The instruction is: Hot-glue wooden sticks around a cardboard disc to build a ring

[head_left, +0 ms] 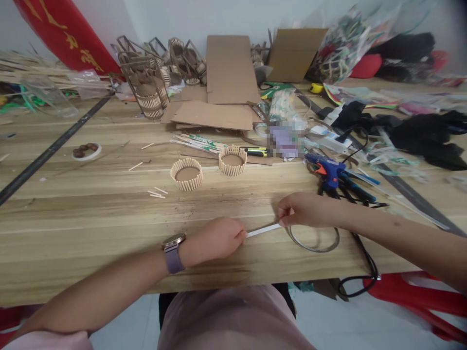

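Note:
Between my two hands a narrow strip [263, 230], white on its visible face, is stretched just over the wooden table. My left hand [224, 236], with a watch on its wrist, is closed on one end. My right hand [292, 210] pinches the strip farther along, and a greyish loop of what looks like the same strip curls below it. Beyond my hands stand two small round baskets: the left basket [187, 175] and the right basket [232, 161], each a ring of short wooden sticks around a brown base.
A blue glue gun [330, 172] lies right of my hands, its black cable [368, 260] hanging over the front edge. Loose sticks [156, 194] lie at left, near a white tape roll [86, 151]. Cardboard sheets [215, 115] and finished stick-trimmed pieces [149, 99] stand behind.

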Motion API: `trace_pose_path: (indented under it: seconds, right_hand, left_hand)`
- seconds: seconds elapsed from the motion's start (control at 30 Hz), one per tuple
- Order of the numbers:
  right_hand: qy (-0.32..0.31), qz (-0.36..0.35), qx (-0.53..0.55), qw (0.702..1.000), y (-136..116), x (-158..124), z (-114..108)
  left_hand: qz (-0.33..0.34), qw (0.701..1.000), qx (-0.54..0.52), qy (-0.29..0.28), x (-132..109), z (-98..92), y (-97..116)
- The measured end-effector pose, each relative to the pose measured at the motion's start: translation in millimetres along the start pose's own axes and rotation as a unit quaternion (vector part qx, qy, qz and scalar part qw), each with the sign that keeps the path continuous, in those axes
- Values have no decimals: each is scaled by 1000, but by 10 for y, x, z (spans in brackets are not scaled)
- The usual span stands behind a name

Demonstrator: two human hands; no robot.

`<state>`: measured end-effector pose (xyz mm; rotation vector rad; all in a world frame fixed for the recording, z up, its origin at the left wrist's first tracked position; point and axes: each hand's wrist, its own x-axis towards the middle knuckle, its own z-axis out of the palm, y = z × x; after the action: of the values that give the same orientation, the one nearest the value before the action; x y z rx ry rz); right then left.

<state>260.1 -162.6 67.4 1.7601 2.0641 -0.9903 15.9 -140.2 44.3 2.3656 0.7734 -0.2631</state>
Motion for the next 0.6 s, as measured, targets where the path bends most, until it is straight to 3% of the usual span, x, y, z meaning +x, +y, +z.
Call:
trace_pose_path:
  seconds: [0.6]
  right_hand:
    - [-10,2,-65,998,-171,5,-19]
  left_hand:
    - [-31,998,-39,-26,-22,-90,70]
